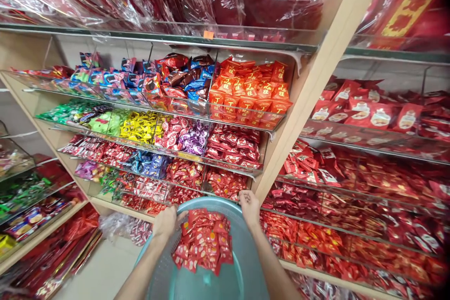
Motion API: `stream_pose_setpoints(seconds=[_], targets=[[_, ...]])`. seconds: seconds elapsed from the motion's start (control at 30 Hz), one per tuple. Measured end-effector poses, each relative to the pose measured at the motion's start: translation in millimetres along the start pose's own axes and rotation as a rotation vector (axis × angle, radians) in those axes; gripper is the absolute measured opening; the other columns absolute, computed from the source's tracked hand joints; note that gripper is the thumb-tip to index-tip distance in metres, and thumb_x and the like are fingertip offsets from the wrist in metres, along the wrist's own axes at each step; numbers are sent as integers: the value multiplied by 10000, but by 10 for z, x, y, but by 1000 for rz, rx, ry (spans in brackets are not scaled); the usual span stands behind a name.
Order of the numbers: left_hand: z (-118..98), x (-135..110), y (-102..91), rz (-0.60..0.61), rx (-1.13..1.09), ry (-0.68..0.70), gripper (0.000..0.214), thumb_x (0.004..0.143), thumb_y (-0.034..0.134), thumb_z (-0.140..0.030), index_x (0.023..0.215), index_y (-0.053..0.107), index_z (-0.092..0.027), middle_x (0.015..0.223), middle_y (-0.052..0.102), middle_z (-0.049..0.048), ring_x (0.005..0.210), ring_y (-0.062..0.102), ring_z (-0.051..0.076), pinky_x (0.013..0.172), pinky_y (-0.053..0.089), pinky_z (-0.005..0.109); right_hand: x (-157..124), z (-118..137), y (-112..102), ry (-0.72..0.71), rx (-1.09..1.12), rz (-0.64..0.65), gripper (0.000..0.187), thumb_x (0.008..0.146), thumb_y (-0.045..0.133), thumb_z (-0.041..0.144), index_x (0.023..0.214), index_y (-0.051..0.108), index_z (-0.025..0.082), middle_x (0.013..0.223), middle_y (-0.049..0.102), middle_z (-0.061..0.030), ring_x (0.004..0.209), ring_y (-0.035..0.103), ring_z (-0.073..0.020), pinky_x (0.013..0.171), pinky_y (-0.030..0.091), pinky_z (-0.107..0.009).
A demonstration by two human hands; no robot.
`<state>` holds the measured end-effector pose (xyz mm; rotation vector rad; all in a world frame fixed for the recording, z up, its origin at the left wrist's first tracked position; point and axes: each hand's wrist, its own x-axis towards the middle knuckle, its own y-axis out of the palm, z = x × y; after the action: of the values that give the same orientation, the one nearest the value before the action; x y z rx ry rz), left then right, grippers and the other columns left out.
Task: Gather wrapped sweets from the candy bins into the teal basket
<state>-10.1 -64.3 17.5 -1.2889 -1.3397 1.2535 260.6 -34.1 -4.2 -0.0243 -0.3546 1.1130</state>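
A large teal plastic basin is tilted up in front of me, with a heap of small red candy packets inside it. My left hand grips the basin's far rim on the left, fingers curled over the edge. At the top of that rim, close to the lower shelf trays, my right hand is closed on the basin. The packets lie between my two hands, sliding toward the lower side of the basin.
Tiered clear acrylic trays full of wrapped candies in red, orange, yellow, green, purple and blue fill the shelves ahead. A wooden upright divides them from more red packets on the right. Wrapped red goods lie above and at lower left.
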Motion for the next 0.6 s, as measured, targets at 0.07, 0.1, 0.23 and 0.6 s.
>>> stream_pose_setpoints(seconds=[0.07, 0.1, 0.23, 0.6], targets=[[37, 28, -21, -9, 11, 7, 470, 779, 268, -525, 877, 547, -160, 782, 635, 122, 778, 599, 237, 652, 412, 302, 29, 24, 25, -7, 19, -17, 285, 711, 457, 425, 732, 540, 154, 580, 577, -14, 513, 522, -122, 484, 403, -217], [54, 49, -32, -16, 14, 16, 480, 779, 258, -530, 873, 547, -159, 772, 634, 123, 773, 599, 242, 644, 414, 306, 37, 37, 36, -13, 25, -31, 285, 708, 461, 425, 726, 541, 152, 572, 575, -14, 513, 520, -123, 483, 403, -217], [114, 155, -57, -34, 9, 69, 512, 772, 222, -559, 837, 545, -168, 757, 636, 122, 746, 603, 263, 606, 417, 324, -5, 55, 81, -14, 17, -58, 258, 711, 465, 399, 723, 539, 152, 588, 574, -18, 532, 526, -126, 497, 414, -221], [195, 399, 42, -10, -16, 138, 476, 760, 262, -567, 809, 532, -178, 767, 644, 116, 749, 605, 241, 596, 410, 297, -84, -42, 289, -77, -134, -33, 234, 735, 421, 331, 848, 528, 157, 666, 592, -36, 594, 553, -143, 569, 433, -242]])
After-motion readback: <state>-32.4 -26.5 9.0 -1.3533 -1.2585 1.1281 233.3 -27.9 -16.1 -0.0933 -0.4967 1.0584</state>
